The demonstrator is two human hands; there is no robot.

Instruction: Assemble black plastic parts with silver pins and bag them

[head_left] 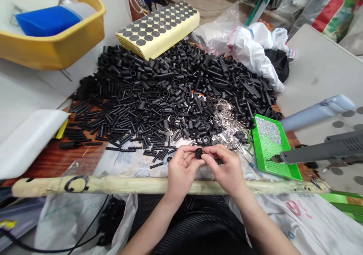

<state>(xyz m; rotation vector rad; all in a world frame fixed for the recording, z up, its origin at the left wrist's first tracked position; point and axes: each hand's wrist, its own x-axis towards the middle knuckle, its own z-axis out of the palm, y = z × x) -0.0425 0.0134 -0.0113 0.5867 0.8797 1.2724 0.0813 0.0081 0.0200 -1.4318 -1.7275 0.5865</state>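
Gripping small black rubber fitting [199,153] between left hand [183,170] and right hand [225,168], both closed; large black rubber tube heap [159,85] remaining (progress otherwise unclear).

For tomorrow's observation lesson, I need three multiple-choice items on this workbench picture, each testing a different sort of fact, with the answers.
1. Where does the green perforated tray lie relative to the heap of black tubular parts?
A. At its right edge
B. At its left edge
C. On top of it

2. What colour is the plastic tub at top left?
A. Red
B. Yellow
C. White

3. What state is the small black part in?
A. Lying untouched on the bench
B. Held by one hand only
C. Held between the left hand and the right hand

Answers:
1. A: the tray sits against the heap's right side.
2. B: its rim and walls show yellow.
3. C: the fingers of both hands meet on it.
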